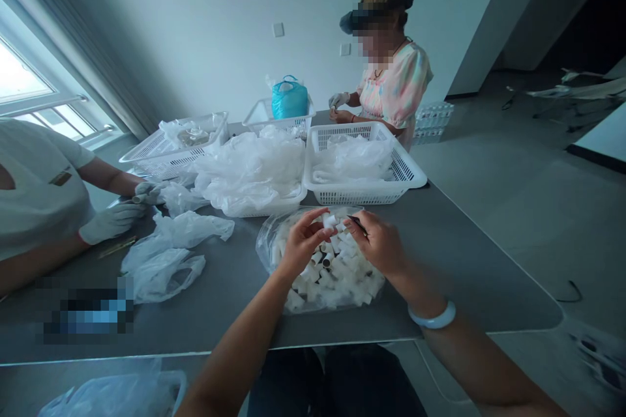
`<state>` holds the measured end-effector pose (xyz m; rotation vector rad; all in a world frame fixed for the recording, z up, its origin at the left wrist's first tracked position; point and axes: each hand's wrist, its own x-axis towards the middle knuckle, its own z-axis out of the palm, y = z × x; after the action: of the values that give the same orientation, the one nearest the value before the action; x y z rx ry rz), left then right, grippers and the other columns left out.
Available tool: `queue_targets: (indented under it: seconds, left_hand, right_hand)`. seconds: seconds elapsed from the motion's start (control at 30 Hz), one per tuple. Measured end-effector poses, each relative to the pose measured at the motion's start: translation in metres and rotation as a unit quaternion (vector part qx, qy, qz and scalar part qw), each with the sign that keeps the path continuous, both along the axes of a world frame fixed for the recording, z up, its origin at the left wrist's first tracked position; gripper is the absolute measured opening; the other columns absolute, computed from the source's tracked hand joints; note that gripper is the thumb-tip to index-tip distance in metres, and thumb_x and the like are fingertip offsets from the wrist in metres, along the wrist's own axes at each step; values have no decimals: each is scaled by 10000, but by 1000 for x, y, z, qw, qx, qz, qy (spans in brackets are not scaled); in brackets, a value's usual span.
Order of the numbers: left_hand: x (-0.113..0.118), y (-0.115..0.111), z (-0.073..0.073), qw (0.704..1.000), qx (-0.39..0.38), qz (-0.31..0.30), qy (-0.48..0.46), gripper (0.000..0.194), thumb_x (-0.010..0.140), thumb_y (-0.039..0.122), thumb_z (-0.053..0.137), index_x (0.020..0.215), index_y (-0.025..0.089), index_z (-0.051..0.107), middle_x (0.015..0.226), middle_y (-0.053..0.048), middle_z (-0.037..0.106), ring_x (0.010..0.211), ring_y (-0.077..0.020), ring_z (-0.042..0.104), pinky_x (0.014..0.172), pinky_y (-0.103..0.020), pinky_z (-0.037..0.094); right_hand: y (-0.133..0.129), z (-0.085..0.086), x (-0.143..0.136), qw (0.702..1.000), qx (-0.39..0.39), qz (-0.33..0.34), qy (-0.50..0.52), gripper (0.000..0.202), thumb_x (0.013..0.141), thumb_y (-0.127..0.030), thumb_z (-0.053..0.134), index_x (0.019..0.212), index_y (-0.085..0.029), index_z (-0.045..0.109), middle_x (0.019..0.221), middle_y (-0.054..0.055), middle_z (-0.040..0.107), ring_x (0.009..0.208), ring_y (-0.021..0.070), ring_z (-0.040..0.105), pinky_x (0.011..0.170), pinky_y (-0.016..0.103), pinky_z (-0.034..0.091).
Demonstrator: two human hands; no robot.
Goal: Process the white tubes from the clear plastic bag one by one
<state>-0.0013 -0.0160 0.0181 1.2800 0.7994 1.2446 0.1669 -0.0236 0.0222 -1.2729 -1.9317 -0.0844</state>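
My left hand (pixel 306 240) pinches a short white plastic tube (pixel 330 221) between thumb and fingers. Close to its right, my right hand (pixel 379 241) is closed on a small dark tool (pixel 358 224), thin and pointed toward the tube; its exact kind is too small to make out. Below both hands lies a clear plastic bag (pixel 268 244), opened out and heaped with many similar short white tubes (pixel 342 273). Some of the tubes show dark open ends. My hands partly cover the far side of the heap.
Behind the bag stand a white basket (pixel 364 199) and a big pile of clear bags (pixel 254 166). A blue bag (pixel 289 101) sits in a farther basket. Loose bags (pixel 166 260) lie left, near a gloved co-worker (pixel 112 221). Another person (pixel 391 85) stands across the table (pixel 469 280).
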Motion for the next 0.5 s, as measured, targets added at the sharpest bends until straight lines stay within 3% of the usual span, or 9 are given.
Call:
queue_targets:
  seconds: [0.17,0.5]
  left_hand:
    - [-2,1,-1,1000,-19,-18,-1,331,739,325,671,1027,161,658,738,-24,649,622,-109,580,601,-231,486]
    - [-1,2,2,997,38,20,72,297,771,402,609,914,159,704,891,-53,635,607,-105,594,608,-244,514]
  right_hand:
    - [3,1,-1,997,0,46,-58,428,942,-485,260,773,-192,523,701,45,587,679,165,547,600,248,354]
    - [2,-4,-6,994,-11,27,-109,491,959,-462,219,673,-196,517,614,31,574,617,143,551,570,250,306]
